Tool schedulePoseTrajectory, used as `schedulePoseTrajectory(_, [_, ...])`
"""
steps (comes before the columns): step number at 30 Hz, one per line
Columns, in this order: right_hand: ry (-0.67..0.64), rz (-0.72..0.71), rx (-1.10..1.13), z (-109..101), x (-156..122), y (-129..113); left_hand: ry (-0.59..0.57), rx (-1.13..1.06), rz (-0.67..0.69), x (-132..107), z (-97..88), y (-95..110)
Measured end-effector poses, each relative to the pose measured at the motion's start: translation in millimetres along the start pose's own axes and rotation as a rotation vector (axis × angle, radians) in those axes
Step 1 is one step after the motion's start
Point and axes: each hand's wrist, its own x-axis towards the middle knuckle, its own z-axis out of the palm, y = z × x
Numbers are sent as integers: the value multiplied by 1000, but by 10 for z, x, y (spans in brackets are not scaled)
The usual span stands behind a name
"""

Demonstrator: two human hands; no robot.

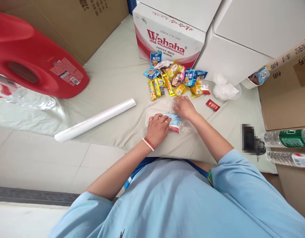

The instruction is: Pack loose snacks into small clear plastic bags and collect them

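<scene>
Head view: where does the packet (175, 127) lie, and which way does it point?

On a clear plastic sheet (154, 107), between the person's hands. Its blue-and-white part faces away from the body, its red edge toward it. The left hand (158, 127) covers one side, so the long axis cannot be told.

And the fingers?

The left ones are laid over the packet, slightly bent; whether they grip it cannot be told. The right hand (185, 106) is loosely curled, thumb and forefinger apart, with nothing visible in it, near the heap of wrapped snacks (173, 71).

How many of each?

One packet, one white roll (95, 119) slanting from near left to far right, one small red sachet (212, 105), two bottles (291, 138) at the right. The snacks overlap too much to count.
</scene>
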Motion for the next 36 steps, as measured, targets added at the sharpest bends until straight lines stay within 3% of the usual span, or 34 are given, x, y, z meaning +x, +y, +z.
schedulePoseTrajectory(3, [-103, 51, -48, 55, 212, 15, -6, 1, 38, 79, 7, -21])
schedulePoseTrajectory(8, [-241, 106, 112, 10, 306, 43, -42, -57, 54, 166, 56, -84])
schedulePoseTrajectory(15, [-75, -182, 311, -168, 75, 78, 33, -58, 117, 91, 7, -54])
schedulePoseTrajectory(19, [-94, -284, 295, -227, -243, -34, 59, -48, 44, 66, -2, 7])
schedulePoseTrajectory(23, [-51, -287, 373, -183, -522, -102, 90, -77, -50, 104, -14, 45])
schedulePoseTrajectory(29, [12, -296, 486, 1, -735, -110, 207, -118, -237, 118, 21, 71])
schedulePoseTrajectory(33, [29, -326, 468, 118, -864, -137, 310, -128, -380, 143, 69, 47])
schedulePoseTrajectory(36, [1, -334, 376, 185, -952, -175, 319, -129, -425, 188, 73, -20])
